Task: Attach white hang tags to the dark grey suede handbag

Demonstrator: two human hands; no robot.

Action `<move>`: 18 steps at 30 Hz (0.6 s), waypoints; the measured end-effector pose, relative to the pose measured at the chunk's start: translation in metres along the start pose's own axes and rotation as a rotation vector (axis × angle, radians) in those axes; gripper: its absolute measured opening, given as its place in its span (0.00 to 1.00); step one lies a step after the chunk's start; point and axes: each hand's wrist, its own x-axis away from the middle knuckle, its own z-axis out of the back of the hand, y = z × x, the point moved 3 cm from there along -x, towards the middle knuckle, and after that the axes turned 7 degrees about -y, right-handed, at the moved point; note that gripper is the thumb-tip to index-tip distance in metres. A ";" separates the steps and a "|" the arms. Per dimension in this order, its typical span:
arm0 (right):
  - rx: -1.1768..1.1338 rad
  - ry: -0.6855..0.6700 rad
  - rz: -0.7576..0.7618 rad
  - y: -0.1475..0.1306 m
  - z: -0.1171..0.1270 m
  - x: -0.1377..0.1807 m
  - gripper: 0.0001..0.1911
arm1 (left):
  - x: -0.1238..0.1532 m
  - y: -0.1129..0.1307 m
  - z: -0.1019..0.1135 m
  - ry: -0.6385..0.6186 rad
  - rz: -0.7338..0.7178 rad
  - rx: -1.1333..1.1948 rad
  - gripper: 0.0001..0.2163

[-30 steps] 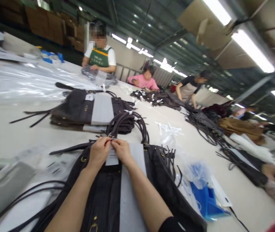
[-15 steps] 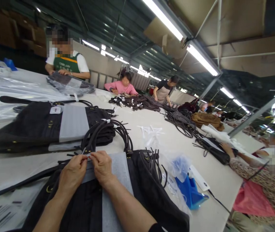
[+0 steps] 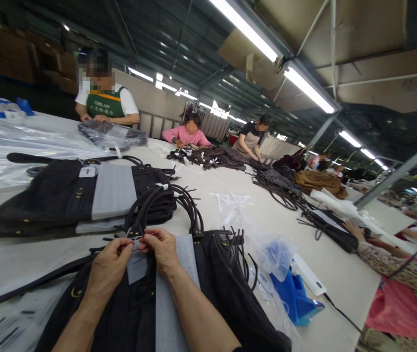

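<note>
A black handbag (image 3: 223, 283) lies in front of me, a grey paper band (image 3: 172, 298) wrapped around its middle and its looped handles (image 3: 188, 205) standing up. At the base of one handle, my left hand (image 3: 111, 261) pinches the top of a grey hang tag (image 3: 137, 269). Close beside it, my right hand (image 3: 161, 250) has thumb and fingers pressed together on the tag's thin string. The tag hangs flat against the bag's front. The exact grip on the string is too small to make out.
Stacked black bags (image 3: 61, 195) lie behind on the left. On the right are a blue plastic holder (image 3: 296, 298), a white corded device (image 3: 309, 276) and clear plastic bags (image 3: 274, 254). White strips (image 3: 232, 200) lie mid-table. Several co-workers handle bags around the table.
The grey tag now shows its face below my fingers, where it was mostly hidden and slanted before. My hands have parted slightly, and the view has shifted a little.
</note>
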 end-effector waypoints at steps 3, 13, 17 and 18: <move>-0.022 0.015 -0.022 0.001 0.000 0.001 0.12 | -0.001 -0.002 -0.001 -0.013 -0.008 0.016 0.12; -0.067 -0.065 -0.007 -0.004 0.005 0.006 0.16 | -0.002 -0.004 -0.002 -0.072 0.045 0.000 0.13; -0.076 -0.111 -0.001 -0.003 0.007 0.006 0.16 | -0.003 -0.004 0.000 -0.076 0.060 0.015 0.14; -0.083 -0.108 -0.006 -0.002 0.008 0.006 0.15 | -0.003 -0.004 0.000 -0.075 0.061 0.019 0.14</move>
